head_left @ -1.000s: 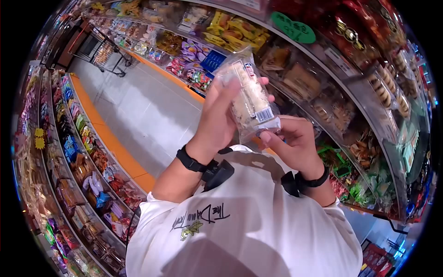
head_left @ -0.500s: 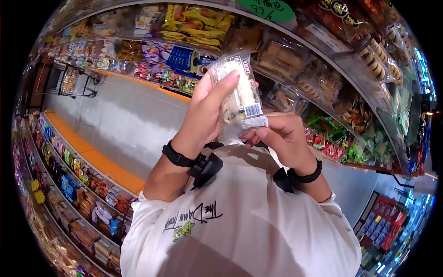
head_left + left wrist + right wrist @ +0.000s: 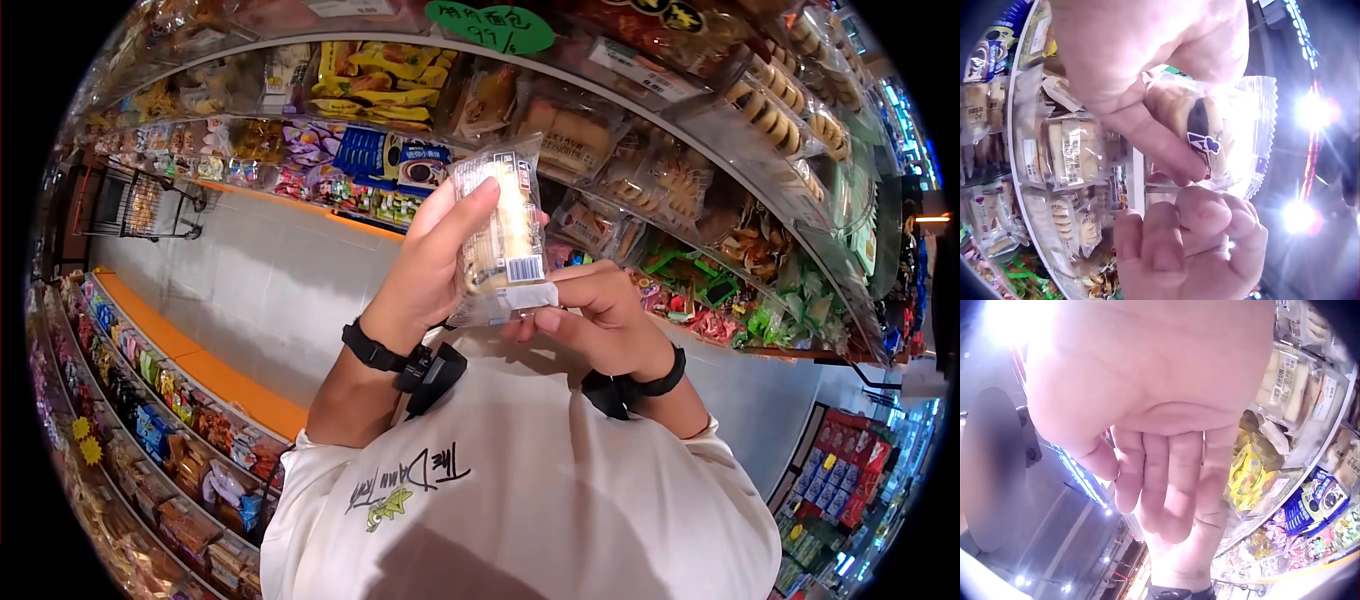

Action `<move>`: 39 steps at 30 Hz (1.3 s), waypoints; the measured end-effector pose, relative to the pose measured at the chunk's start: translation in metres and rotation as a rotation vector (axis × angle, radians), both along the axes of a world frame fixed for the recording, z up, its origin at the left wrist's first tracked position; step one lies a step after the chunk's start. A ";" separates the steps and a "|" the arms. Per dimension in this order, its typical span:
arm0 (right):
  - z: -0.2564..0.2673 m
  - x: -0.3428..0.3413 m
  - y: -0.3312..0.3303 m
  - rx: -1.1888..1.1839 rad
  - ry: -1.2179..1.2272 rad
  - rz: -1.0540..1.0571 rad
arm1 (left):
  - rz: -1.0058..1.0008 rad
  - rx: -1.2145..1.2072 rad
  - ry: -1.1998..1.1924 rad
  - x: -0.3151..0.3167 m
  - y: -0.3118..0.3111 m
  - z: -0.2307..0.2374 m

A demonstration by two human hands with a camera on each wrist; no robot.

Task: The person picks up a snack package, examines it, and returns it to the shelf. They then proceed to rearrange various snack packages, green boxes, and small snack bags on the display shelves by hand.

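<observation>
- White cloth shirt with dark lettering (image 3: 520, 450), bottom centre of the head view.
- Left hand (image 3: 425, 255), mid-frame: thumb across the front and fingers behind, gripping a clear oblong plastic packet with pale contents and a barcode (image 3: 515, 225), near the frame's centre, slightly tilted.
- Right hand (image 3: 610, 320), right of centre: thumb and forefinger pinch the packet's lower end.
- Bright yellow plastic bags (image 3: 380, 80), upper left of centre, on a shelf.
- Black wire cart (image 3: 140, 205), upper left.

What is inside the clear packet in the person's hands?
Pale, bread-like food shows through the clear packet. The barcode and left hand cover part of it, so what lies beneath them cannot be seen.
</observation>
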State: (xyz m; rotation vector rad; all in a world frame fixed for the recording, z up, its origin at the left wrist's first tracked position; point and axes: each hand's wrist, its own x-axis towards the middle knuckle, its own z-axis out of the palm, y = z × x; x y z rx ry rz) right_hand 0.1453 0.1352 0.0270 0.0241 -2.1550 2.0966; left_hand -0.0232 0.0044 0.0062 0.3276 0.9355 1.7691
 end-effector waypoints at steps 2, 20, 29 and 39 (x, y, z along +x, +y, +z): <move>0.000 0.005 0.007 0.003 0.023 0.033 | 0.001 -0.018 0.002 0.007 0.003 0.006; 0.006 0.164 0.149 -0.191 0.009 -0.401 | 0.289 0.550 1.410 0.138 0.122 0.055; 0.105 0.237 0.188 0.479 0.292 -0.438 | 0.441 0.515 1.761 0.219 0.176 0.062; 0.062 0.256 0.190 -0.107 -0.057 -0.226 | 0.373 0.533 1.813 0.245 0.198 0.045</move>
